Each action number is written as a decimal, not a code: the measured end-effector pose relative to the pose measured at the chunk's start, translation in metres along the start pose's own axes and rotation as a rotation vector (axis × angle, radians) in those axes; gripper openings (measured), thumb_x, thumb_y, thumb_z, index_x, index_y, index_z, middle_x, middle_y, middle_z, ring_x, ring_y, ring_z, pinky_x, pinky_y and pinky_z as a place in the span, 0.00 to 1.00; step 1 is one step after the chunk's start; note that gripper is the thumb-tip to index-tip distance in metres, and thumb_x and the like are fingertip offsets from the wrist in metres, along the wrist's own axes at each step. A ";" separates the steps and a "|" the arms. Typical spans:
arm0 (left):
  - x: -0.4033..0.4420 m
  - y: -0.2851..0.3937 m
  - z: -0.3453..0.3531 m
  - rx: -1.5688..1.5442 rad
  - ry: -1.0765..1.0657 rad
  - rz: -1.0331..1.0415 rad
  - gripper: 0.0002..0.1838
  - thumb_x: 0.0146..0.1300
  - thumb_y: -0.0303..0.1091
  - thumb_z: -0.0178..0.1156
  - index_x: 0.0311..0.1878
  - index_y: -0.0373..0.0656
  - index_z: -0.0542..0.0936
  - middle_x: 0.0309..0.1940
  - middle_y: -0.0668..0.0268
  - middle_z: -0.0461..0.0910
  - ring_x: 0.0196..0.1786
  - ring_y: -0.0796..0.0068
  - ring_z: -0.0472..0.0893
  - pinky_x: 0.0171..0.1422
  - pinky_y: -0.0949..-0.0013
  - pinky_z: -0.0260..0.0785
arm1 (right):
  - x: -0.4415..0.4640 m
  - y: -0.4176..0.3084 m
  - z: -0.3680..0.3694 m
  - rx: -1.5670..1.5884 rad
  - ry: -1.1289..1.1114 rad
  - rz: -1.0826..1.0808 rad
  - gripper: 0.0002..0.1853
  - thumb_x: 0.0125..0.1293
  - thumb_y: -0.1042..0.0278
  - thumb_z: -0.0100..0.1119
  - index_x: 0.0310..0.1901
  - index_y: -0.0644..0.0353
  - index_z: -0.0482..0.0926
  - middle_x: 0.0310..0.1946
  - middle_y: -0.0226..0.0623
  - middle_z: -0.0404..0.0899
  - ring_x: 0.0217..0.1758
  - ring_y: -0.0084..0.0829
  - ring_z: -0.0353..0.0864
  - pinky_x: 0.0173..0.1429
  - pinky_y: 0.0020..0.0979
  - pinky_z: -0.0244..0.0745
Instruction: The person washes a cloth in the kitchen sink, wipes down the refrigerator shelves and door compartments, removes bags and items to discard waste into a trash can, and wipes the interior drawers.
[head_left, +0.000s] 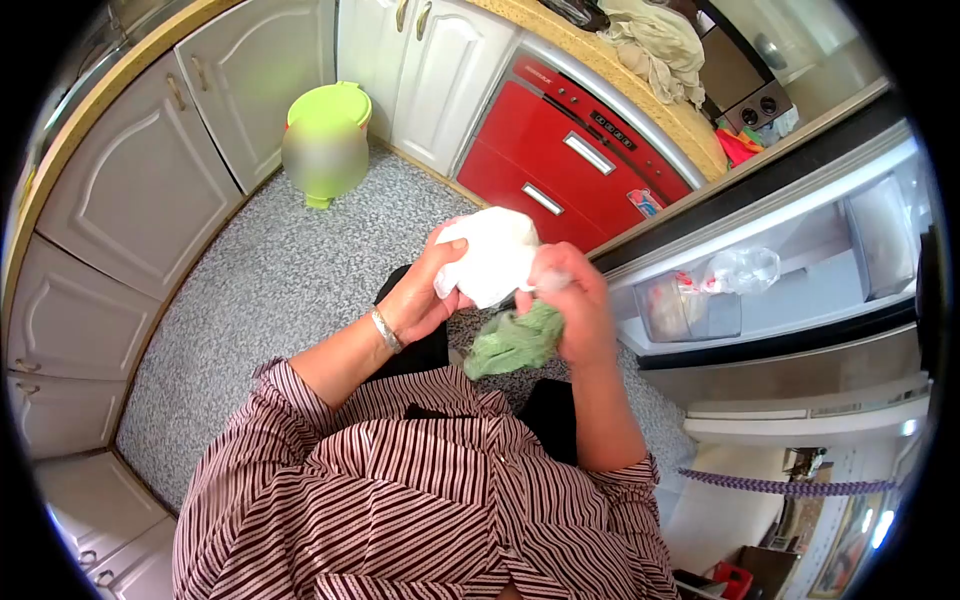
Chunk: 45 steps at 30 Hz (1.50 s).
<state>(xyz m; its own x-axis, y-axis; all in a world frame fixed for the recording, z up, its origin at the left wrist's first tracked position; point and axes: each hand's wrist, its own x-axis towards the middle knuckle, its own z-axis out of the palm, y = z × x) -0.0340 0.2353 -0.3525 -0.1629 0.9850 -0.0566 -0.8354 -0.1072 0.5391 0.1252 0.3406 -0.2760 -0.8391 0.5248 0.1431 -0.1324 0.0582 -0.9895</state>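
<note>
Left fingers [453,248], half-curled, steady a white bundle [492,252]; right fingers [552,268], nearly closed, clutch a crumpled green bundle [515,342], apparently fiddly work needing steadiness.

The floor [240,300], with its grey and white specks, is seen in the middle and at the left of the frame. A lime green trash bin [340,103] is set on it at the upper left, partly blurred. A yellow-tan speckled countertop [510,13] is shown from the top to the upper right. On it, a crumpled cream cloth [655,45] is piled beside a microwave [740,85] with two dark knobs. At the right, a clear box [690,312] and a see-through plastic bag [748,270] are held in the white fridge compartment [815,300].
</note>
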 end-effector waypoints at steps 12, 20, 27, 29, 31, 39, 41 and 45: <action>0.013 0.009 0.018 1.103 0.043 0.533 0.33 0.66 0.34 0.60 0.73 0.45 0.60 0.66 0.60 0.67 0.69 0.56 0.66 0.74 0.57 0.58 | -0.013 -0.012 -0.023 0.496 0.164 0.062 0.04 0.48 0.72 0.51 0.27 0.60 0.68 0.24 0.40 0.71 0.23 0.28 0.69 0.30 0.25 0.67; 0.023 0.026 0.038 1.165 -0.378 0.522 0.19 0.68 0.36 0.60 0.59 0.39 0.74 0.55 0.56 0.75 0.61 0.59 0.74 0.66 0.61 0.65 | 0.006 -0.016 -0.024 0.422 0.145 0.178 0.03 0.58 0.72 0.52 0.34 0.60 0.73 0.28 0.39 0.76 0.23 0.23 0.71 0.28 0.22 0.67; 0.019 0.012 0.032 1.178 -0.308 0.482 0.16 0.65 0.37 0.63 0.51 0.38 0.75 0.44 0.60 0.73 0.51 0.67 0.72 0.60 0.66 0.64 | 0.000 -0.022 -0.014 0.109 0.198 0.067 0.02 0.70 0.71 0.55 0.39 0.59 0.74 0.24 0.30 0.76 0.23 0.18 0.71 0.26 0.20 0.66; 0.014 0.011 0.033 1.165 -0.292 0.419 0.15 0.66 0.35 0.62 0.50 0.38 0.75 0.42 0.61 0.72 0.50 0.68 0.70 0.59 0.67 0.63 | -0.003 -0.024 -0.016 0.081 0.232 0.093 0.03 0.70 0.71 0.55 0.38 0.59 0.75 0.23 0.29 0.75 0.23 0.18 0.71 0.27 0.20 0.66; 0.014 0.010 0.032 1.181 -0.302 0.448 0.14 0.66 0.35 0.62 0.49 0.38 0.76 0.41 0.60 0.73 0.50 0.65 0.71 0.58 0.65 0.65 | -0.003 -0.021 -0.019 0.056 0.263 0.119 0.04 0.71 0.70 0.55 0.37 0.59 0.75 0.22 0.28 0.75 0.23 0.17 0.71 0.27 0.20 0.66; 0.001 0.006 0.030 0.891 -0.172 0.211 0.14 0.71 0.39 0.59 0.48 0.36 0.76 0.40 0.64 0.75 0.46 0.78 0.74 0.51 0.70 0.69 | 0.009 -0.015 -0.015 -0.077 0.243 0.115 0.06 0.69 0.67 0.59 0.37 0.61 0.77 0.25 0.29 0.77 0.27 0.18 0.73 0.34 0.22 0.69; -0.003 0.007 0.030 0.723 -0.165 0.142 0.15 0.73 0.42 0.57 0.48 0.37 0.76 0.39 0.69 0.76 0.43 0.84 0.74 0.48 0.74 0.70 | 0.006 -0.019 -0.014 -0.108 0.202 0.130 0.07 0.68 0.67 0.61 0.38 0.62 0.77 0.28 0.29 0.77 0.28 0.19 0.74 0.36 0.23 0.70; -0.004 0.005 0.030 0.664 -0.163 0.128 0.14 0.73 0.42 0.57 0.48 0.39 0.75 0.37 0.72 0.77 0.42 0.84 0.74 0.47 0.74 0.71 | 0.001 -0.021 -0.010 -0.281 0.048 0.114 0.08 0.68 0.68 0.61 0.35 0.64 0.76 0.29 0.26 0.75 0.29 0.17 0.71 0.36 0.22 0.68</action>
<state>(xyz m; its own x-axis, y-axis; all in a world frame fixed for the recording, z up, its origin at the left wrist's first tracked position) -0.0213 0.2345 -0.3245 -0.1148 0.9834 0.1405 -0.3086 -0.1697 0.9359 0.1324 0.3490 -0.2552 -0.8136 0.5802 0.0365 0.1177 0.2259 -0.9670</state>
